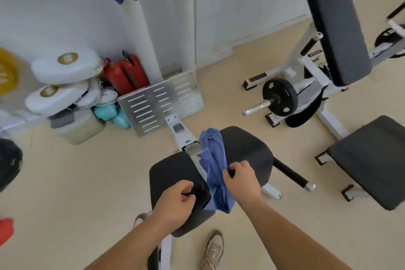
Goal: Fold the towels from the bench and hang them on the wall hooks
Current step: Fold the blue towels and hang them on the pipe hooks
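Gripping the towel [212,160] with the right hand [241,180], lift it off the desk [247,149] toward the curled left hand [175,201], its hold unclear.

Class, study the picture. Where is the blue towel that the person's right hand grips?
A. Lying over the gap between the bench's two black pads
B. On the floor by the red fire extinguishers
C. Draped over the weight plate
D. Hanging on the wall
A: the towel lies across the gap between the two black pads, and the right hand grips its edge there.
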{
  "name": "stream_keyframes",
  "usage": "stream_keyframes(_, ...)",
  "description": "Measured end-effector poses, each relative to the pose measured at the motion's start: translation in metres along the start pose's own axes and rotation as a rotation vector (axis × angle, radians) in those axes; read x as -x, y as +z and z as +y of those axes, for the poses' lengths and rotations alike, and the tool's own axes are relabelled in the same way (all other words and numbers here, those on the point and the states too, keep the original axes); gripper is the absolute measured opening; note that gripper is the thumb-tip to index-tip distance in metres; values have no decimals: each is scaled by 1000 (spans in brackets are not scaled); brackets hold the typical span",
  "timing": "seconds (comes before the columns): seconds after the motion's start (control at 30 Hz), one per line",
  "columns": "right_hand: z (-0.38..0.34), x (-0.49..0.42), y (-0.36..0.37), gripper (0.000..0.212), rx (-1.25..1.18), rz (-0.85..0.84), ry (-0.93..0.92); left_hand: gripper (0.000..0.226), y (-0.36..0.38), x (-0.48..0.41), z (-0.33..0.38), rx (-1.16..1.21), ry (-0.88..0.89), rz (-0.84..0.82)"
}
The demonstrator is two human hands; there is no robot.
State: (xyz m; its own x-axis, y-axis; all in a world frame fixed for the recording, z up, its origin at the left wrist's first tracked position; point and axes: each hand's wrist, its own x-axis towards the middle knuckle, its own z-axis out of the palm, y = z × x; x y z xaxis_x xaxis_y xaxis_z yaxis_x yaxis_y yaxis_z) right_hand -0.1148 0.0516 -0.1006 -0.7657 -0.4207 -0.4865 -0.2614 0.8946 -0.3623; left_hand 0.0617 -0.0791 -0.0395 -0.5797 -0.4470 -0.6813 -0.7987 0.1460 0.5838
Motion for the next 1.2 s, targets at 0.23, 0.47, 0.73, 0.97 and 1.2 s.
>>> stream_keyframes(0.23,0,-30,9,24,344,48,-187,40,28,31,-3,141,-77,138)
stream_keyframes(0.47,-2,13,-13,11,-350,-113,-102,38,43,70,-9,269,-124,239)
stream_keyframes(0.73,-37,138,-95,9,-662,-23,-223,32,53,121,-8,444,46,306)
stream_keyframes(0.97,-64,224,-143,16,-1288,-99,-125,97,56,171,-16,313,332,164)
stream_keyframes(1.2,-73,290,-153,31,-1594,-122,-79,10,80,209,-38,313,259,261)
